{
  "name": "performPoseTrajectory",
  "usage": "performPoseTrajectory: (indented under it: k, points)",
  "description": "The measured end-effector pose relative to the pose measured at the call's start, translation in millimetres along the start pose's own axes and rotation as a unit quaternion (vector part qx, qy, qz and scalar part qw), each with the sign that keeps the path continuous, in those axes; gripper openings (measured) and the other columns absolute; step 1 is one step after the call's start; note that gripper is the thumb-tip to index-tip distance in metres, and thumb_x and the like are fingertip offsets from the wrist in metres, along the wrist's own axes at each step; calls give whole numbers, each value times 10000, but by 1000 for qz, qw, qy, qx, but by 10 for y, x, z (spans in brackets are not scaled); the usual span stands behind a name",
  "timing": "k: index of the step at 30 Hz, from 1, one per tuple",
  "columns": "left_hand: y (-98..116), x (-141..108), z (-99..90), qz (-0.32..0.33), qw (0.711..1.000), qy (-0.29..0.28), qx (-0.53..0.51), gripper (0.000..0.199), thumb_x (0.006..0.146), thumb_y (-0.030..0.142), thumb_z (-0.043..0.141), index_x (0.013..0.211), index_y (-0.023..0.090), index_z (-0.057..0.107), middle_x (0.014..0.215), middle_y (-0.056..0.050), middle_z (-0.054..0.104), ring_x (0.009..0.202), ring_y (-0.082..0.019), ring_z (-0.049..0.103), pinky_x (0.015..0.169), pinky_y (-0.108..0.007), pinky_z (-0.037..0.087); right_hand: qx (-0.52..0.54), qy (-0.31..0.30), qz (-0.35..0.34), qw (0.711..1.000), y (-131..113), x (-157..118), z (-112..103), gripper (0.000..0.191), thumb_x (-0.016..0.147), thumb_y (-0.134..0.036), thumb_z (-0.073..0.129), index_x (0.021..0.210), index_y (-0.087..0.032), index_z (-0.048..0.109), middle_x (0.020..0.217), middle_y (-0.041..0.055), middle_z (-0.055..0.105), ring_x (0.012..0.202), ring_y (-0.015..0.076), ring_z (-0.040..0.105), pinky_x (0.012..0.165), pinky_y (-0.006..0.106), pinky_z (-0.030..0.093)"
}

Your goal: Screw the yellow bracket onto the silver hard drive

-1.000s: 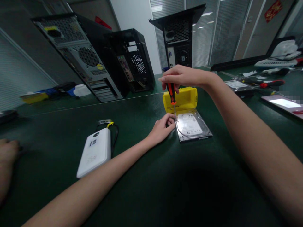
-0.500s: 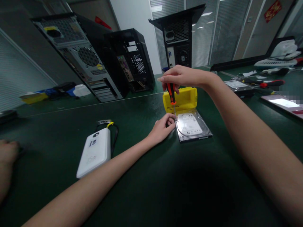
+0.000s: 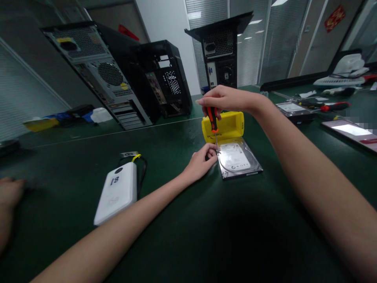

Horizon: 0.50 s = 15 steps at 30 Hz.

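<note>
Hard drive under screwdriver, right of centre; only clear text is "18"

Text first. White pack (image 3: pixel 116 192), left of centre: handwritten "18" in black, fainter marks below it, illegible. Hard drive (image 3: pixel 240 160): white printed label (image 3: pixel 233 156), too small to read, no brand legible. Yellow box (image 3: pixel 231 125) just behind the drive: small dark marks on it, unreadable. Red sign (image 3: pixel 335 19), upper right: gold characters, can't make them out.

Counts: two drives, the one at the hands plus a second drive (image 3: pixel 291 109) at right of frame. Three computer cases: silver-backed tower (image 3: pixel 103 74) upper left, black open case (image 3: pixel 167 78) beside it, black tower (image 3: pixel 222 65) top centre. One flat device (image 3: pixel 350 130) at right edge, bright patch on its screen.

Right hand (image 3: pixel 216 103): fingers closed round one red-and-black screwdriver (image 3: pixel 212 121), shaft down to the drive's left edge. Seating of tip: can't tell. Left hand (image 3: pixel 203 160): fingers half curled at that same edge, by the tip; gripping or just resting, can't tell.

One co-worker's hand (image 3: pixel 11 192), blurred, far left, on the green bench (image 3: pixel 176 251).
</note>
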<state>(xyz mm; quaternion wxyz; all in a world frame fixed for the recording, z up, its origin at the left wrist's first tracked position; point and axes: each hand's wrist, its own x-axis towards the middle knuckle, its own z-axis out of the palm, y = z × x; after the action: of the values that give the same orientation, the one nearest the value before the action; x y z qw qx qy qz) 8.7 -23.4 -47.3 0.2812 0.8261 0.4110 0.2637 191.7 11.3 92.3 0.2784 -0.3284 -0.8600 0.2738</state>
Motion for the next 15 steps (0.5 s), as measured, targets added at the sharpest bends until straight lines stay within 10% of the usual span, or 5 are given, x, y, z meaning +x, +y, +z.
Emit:
performPoseTrajectory:
  k: [15]
  points:
    - [24,-6,-9,-3,1000,2,-7,258,832,212,484,1080,183,552,846,-12,576,755,-132,533,699,-258,428,13,-16,-29,999,-48,-25,7,295,915,-316,454,807,-96,618,727,47,629,620,71,546,575,174,434]
